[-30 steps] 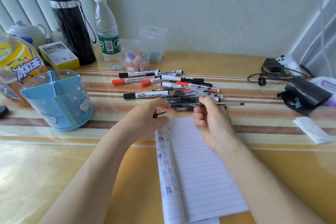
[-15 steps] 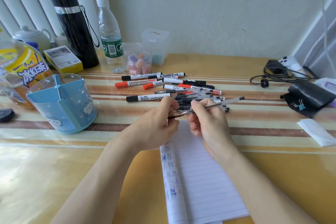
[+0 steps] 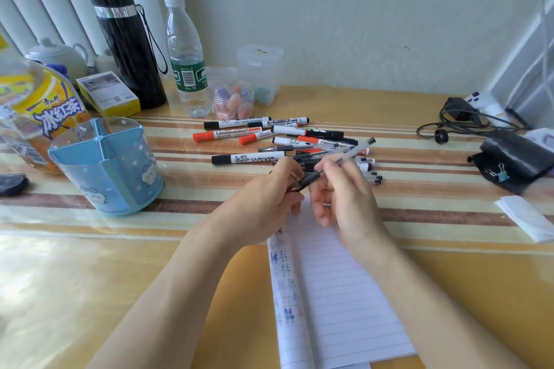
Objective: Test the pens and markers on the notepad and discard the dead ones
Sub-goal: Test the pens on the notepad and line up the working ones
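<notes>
Uncapping, seemingly: right hand [image 3: 344, 198] grips clear-barrelled plastic pen [image 3: 350, 155] above white lined notepad [image 3: 344, 293]; left hand [image 3: 269, 193] pinches its dark tip end. Next move probably needs bare tip lowered onto blank lines.

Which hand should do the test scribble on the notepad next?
Right. The right hand holds the pen by its clear barrel, just above the notepad. The left hand only pinches the pen's dark end, probably the cap.
</notes>
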